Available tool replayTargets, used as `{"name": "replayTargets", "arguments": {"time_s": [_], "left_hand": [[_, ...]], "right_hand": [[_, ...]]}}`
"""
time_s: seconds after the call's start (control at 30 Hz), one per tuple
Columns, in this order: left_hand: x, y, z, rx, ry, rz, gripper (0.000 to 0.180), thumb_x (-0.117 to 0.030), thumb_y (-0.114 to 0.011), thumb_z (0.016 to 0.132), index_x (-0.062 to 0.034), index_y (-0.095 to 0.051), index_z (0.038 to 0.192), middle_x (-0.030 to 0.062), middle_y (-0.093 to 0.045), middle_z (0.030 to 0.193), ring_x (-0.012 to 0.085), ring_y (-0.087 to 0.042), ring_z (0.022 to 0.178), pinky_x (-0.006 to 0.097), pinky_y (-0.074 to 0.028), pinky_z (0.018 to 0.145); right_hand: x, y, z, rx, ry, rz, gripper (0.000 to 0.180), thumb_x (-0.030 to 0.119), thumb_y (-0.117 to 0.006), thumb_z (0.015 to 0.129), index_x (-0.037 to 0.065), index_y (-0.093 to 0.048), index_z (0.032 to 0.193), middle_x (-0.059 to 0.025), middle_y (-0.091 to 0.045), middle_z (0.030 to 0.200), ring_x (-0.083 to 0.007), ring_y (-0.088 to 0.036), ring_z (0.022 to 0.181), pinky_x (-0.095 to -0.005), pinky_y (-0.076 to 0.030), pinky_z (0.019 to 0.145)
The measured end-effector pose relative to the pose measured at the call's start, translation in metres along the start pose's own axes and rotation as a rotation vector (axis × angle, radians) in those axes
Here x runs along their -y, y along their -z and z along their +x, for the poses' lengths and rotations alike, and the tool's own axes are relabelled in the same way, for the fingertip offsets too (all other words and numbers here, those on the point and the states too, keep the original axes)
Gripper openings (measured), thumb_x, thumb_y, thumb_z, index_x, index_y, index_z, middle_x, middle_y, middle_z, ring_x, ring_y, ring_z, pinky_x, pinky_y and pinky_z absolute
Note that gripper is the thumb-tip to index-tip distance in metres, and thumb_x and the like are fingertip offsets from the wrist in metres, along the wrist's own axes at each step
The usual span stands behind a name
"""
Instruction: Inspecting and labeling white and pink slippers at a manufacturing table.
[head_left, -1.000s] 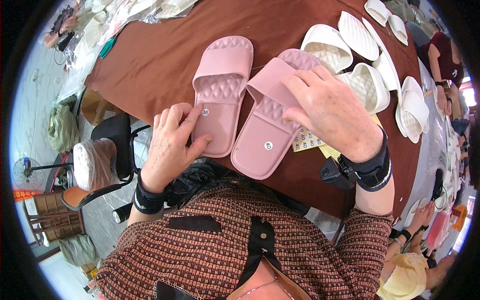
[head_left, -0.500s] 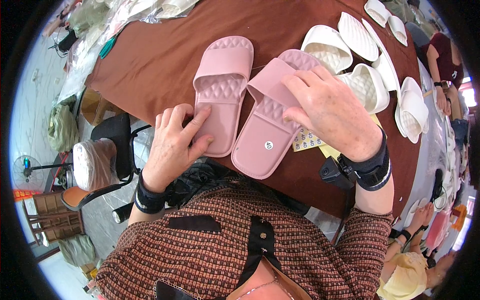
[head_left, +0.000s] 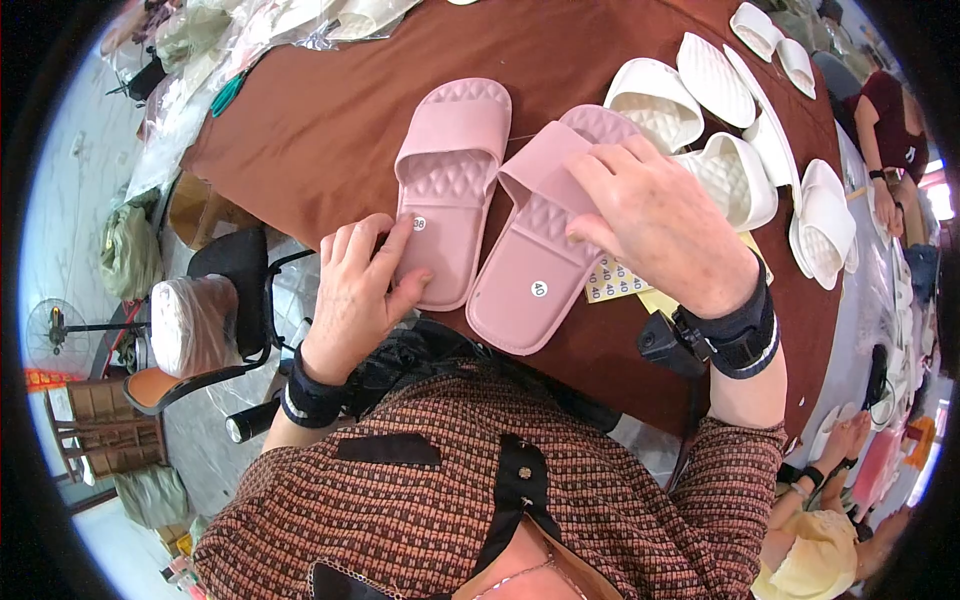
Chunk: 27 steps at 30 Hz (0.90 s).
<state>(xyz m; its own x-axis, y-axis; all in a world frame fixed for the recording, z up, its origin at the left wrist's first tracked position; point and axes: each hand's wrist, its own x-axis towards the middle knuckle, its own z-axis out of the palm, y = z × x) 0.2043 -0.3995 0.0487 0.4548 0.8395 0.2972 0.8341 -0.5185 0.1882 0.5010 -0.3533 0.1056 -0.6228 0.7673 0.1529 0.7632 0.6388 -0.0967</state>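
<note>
Two pink slide slippers lie side by side in front of me, toes pointing away. My left hand (head_left: 365,282) is at the left edge of the left pink slipper (head_left: 450,255). Its index fingertip touches a small round white sticker (head_left: 419,224) on the insole, and the thumb lies over the heel edge. The right pink slipper (head_left: 520,300) tilts to the right and bears another round white sticker (head_left: 538,289) near its heel. Over its strap my right hand (head_left: 665,220) is closed, thumb along the inner side; its fingertips are partly hidden.
A sheet of round stickers (head_left: 612,280) lies under my right wrist. Several white slippers (head_left: 655,105) crowd the right side of the brown-covered table (head_left: 310,140). Clear plastic bags (head_left: 265,50) lie at the far left. A black chair (head_left: 235,290) stands left; co-workers sit at the right.
The left pink slipper has shifted slightly right, and my left hand has moved a little with it. The sticker on that slipper now shows beside my index finger. My right hand stays put.
</note>
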Motion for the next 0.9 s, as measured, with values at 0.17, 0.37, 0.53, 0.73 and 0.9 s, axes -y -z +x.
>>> {"name": "replayTargets", "arguments": {"time_s": [0.17,0.37,0.53,0.73,0.9], "left_hand": [[0.0024,-0.0033,0.0001,-0.050,-0.021,-0.002,0.052,-0.026,-0.073,0.078,0.0008,-0.060,0.121,0.0132,-0.055,0.113,0.0323,-0.052,0.102,0.042,-0.040,0.089],[0.0038,-0.0032,0.0025,-0.042,-0.017,-0.022,0.052,-0.025,-0.075,0.075,0.0013,-0.061,0.118,0.0134,-0.055,0.112,0.0324,-0.051,0.101,0.041,-0.040,0.089],[0.0042,-0.0017,0.0029,-0.022,-0.006,-0.049,0.051,-0.022,-0.076,0.075,0.0016,-0.061,0.118,0.0138,-0.054,0.111,0.0331,-0.051,0.101,0.042,-0.040,0.090],[0.0054,-0.0005,0.0039,-0.021,0.011,-0.091,0.052,-0.019,-0.076,0.072,0.0012,-0.061,0.117,0.0143,-0.054,0.110,0.0340,-0.051,0.101,0.042,-0.040,0.090],[0.0047,0.0023,0.0064,-0.037,-0.019,-0.141,0.051,-0.016,-0.076,0.068,-0.0008,-0.062,0.114,0.0154,-0.053,0.106,0.0355,-0.050,0.099,0.044,-0.042,0.088]], "right_hand": [[-0.0006,-0.0001,0.0000,0.005,-0.002,0.006,0.040,0.019,-0.074,0.077,0.002,-0.057,0.108,-0.0123,-0.062,0.102,-0.0306,-0.056,0.101,-0.0397,-0.049,0.088],[-0.0015,-0.0013,0.0006,-0.012,0.001,0.002,0.040,0.020,-0.074,0.076,0.002,-0.057,0.108,-0.0118,-0.062,0.102,-0.0300,-0.057,0.100,-0.0395,-0.050,0.087],[-0.0009,-0.0012,0.0020,0.001,-0.003,-0.012,0.042,0.020,-0.075,0.075,0.002,-0.057,0.109,-0.0114,-0.062,0.102,-0.0299,-0.057,0.101,-0.0392,-0.051,0.085],[0.0013,0.0010,0.0007,-0.013,-0.001,-0.050,0.043,0.023,-0.075,0.075,0.003,-0.057,0.108,-0.0116,-0.061,0.103,-0.0298,-0.059,0.100,-0.0387,-0.052,0.083],[0.0048,0.0050,0.0012,0.004,-0.038,-0.080,0.042,0.027,-0.074,0.077,0.004,-0.057,0.108,-0.0117,-0.061,0.103,-0.0290,-0.058,0.100,-0.0381,-0.051,0.080]]}}
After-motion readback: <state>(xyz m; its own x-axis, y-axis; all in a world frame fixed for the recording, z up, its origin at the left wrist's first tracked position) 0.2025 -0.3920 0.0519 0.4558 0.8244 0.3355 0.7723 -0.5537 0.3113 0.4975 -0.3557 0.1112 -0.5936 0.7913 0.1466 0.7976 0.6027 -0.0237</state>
